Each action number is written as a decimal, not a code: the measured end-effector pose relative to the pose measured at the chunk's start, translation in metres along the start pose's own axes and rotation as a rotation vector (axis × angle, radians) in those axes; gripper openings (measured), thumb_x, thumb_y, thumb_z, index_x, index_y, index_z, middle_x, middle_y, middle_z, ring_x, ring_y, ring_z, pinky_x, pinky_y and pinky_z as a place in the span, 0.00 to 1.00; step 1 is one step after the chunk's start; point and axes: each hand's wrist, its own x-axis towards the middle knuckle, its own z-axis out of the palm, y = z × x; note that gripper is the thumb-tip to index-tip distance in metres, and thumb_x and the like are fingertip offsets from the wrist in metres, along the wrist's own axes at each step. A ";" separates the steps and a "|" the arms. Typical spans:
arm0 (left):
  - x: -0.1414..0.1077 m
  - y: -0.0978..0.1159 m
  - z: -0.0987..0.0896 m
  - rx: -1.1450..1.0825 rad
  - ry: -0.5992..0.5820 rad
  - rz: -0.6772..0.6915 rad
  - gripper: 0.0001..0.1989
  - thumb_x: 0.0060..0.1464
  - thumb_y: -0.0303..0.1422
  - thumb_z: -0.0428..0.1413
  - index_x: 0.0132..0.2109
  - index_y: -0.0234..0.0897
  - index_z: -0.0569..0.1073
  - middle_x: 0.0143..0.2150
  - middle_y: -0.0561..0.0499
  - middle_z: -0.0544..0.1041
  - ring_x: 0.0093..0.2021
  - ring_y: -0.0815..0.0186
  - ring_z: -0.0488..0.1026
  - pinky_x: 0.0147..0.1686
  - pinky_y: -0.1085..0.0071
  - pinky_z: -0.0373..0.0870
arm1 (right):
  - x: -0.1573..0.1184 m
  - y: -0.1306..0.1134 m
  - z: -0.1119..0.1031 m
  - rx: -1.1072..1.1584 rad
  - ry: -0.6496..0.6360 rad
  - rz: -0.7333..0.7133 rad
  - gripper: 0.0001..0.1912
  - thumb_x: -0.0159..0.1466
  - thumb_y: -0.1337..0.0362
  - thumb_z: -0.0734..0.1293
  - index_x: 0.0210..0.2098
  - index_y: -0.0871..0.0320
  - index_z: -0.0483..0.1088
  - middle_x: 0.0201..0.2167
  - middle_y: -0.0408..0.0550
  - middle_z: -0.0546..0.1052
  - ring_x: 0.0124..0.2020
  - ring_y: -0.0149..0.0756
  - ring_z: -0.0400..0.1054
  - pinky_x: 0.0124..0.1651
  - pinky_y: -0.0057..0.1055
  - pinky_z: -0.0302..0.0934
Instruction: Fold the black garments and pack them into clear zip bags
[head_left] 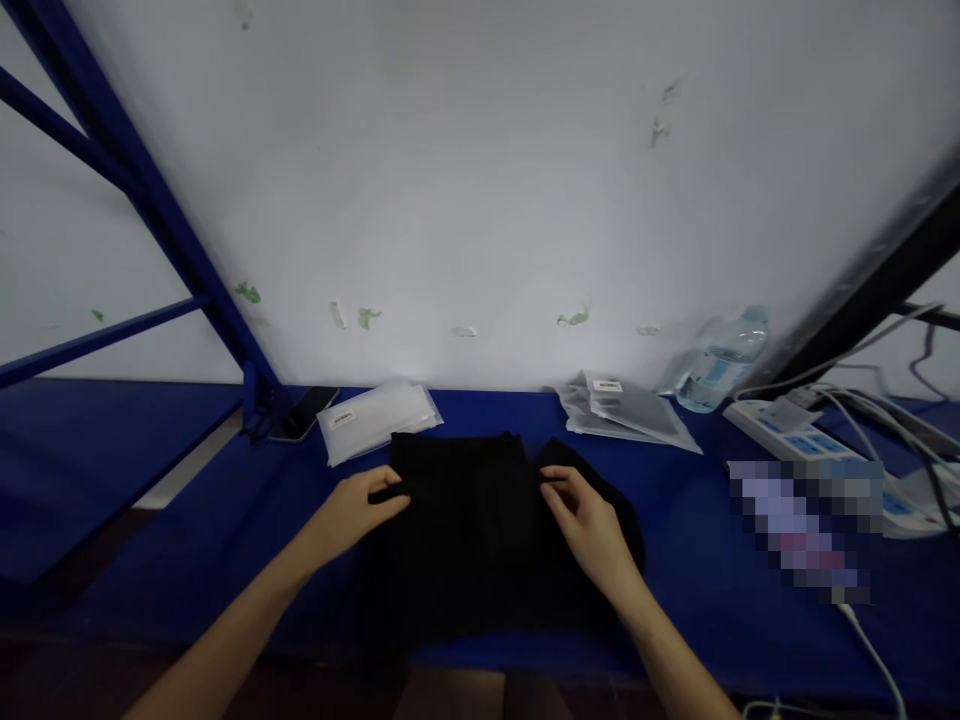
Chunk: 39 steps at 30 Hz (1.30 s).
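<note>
A black garment lies spread in front of me on the blue table; its dark folds hide what kind it is. At its left side my left hand pinches the cloth between thumb and fingers. My right hand grips the cloth on the opposite side, fingertips closed on a fold. A further black flap of the cloth spreads out behind and to the right of that hand.
Behind the garment lie white plastic bags on the left and clear zip bags on the right. A phone, a water bottle, a power strip with cables and a blurred-out device sit around the edges.
</note>
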 end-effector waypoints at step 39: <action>-0.048 -0.012 -0.006 0.499 0.505 0.711 0.08 0.60 0.28 0.54 0.44 0.42 0.75 0.44 0.52 0.79 0.48 0.63 0.74 0.55 0.63 0.67 | -0.007 -0.002 -0.072 -0.285 -0.041 -0.272 0.13 0.63 0.61 0.63 0.47 0.53 0.67 0.39 0.46 0.75 0.41 0.38 0.71 0.45 0.34 0.65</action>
